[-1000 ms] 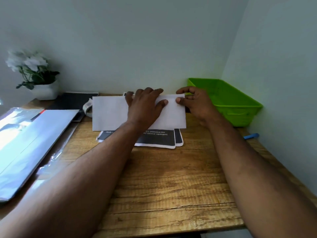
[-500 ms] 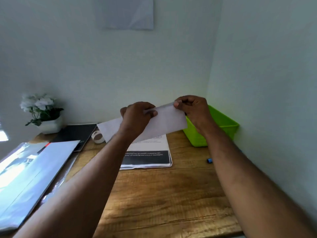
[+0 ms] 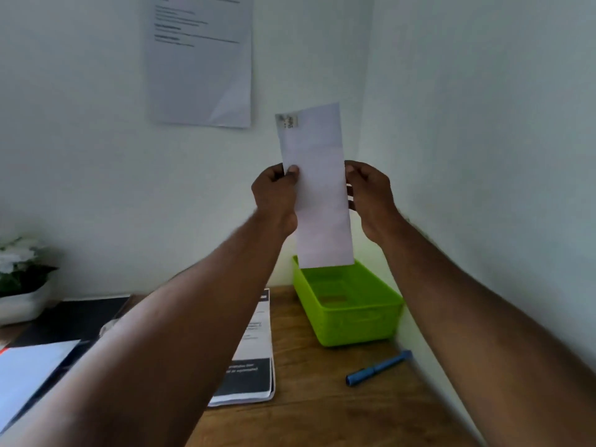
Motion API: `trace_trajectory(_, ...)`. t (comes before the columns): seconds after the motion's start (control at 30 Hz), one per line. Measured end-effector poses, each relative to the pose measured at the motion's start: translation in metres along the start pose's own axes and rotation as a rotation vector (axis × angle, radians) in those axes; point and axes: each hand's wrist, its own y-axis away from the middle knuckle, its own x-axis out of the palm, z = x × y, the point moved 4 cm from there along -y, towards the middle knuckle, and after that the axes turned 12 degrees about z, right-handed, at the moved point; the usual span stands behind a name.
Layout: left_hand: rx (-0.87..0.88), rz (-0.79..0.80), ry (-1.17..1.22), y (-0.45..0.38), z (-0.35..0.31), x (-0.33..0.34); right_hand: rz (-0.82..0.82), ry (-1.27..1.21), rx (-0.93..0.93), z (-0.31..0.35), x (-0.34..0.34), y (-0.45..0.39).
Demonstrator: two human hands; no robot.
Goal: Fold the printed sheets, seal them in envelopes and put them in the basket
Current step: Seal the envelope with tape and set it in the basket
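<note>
I hold a white envelope [image 3: 317, 188] upright in the air in front of the wall, its long side vertical. My left hand [image 3: 275, 195] pinches its left edge and my right hand [image 3: 369, 198] grips its right edge. The envelope's lower end hangs just above the back of the green basket [image 3: 354, 327], which stands on the wooden desk against the right wall and looks empty. A stack of printed sheets [image 3: 254, 356] with a black band lies on the desk, partly hidden by my left forearm.
A blue pen [image 3: 377, 369] lies on the desk in front of the basket. A white flower pot [image 3: 19, 285], a black pad [image 3: 74, 317] and a white packet [image 3: 29, 372] sit at the left. A sheet of paper [image 3: 200, 59] hangs on the wall.
Both hands lifted the envelope off the desk and turned it from lying flat to upright. It now hangs above the basket, and my view has tilted upward.
</note>
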Motion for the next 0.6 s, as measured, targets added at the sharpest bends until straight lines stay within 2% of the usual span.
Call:
trace_trajectory(0.1,-0.014,-0.006,0.004,-0.011,0.025,0.014,-0.16,-0.093,-0.025,-0.008,-0.018,-0.012)
trace_trajectory(0.17,-0.026,-0.006,-0.022,-0.014,0.042,0.019,-0.23,-0.047,-0.043,-0.02,-0.029,-0.016)
trace_trajectory(0.33,-0.079,-0.057,-0.176,-0.02,0.093,0.006,-0.177,0.072,0.01,-0.065,-0.037,-0.007)
trace_trajectory(0.5,-0.264,-0.084,-0.245,-0.018,0.141,-0.008,-0.19,0.083,0.21,-0.12,-0.046,0.002)
trace_trajectory(0.6,-0.401,-0.087,-0.257,-0.013,0.153,-0.008,-0.15,0.189,0.315,-0.138,-0.046,0.009)
